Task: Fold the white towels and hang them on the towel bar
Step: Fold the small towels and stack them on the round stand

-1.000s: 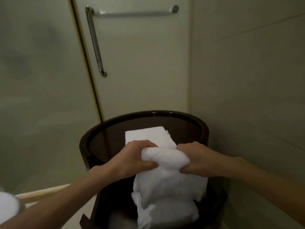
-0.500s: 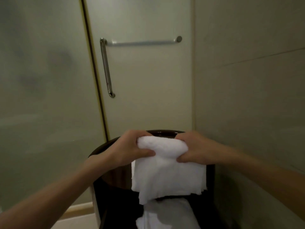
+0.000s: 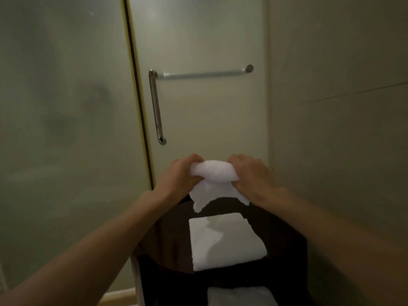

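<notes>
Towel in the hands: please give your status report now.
Left hand and right hand both grip the towel, held below the towel bar. Bar bare, nothing hung yet. Path to bar open; second towel lies on the dark stand.

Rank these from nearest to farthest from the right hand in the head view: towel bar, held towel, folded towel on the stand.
1. The held towel: in the right hand's grip, at its left.
2. The folded towel: below, on the dark stand.
3. The towel bar: above, on the door beyond.
</notes>
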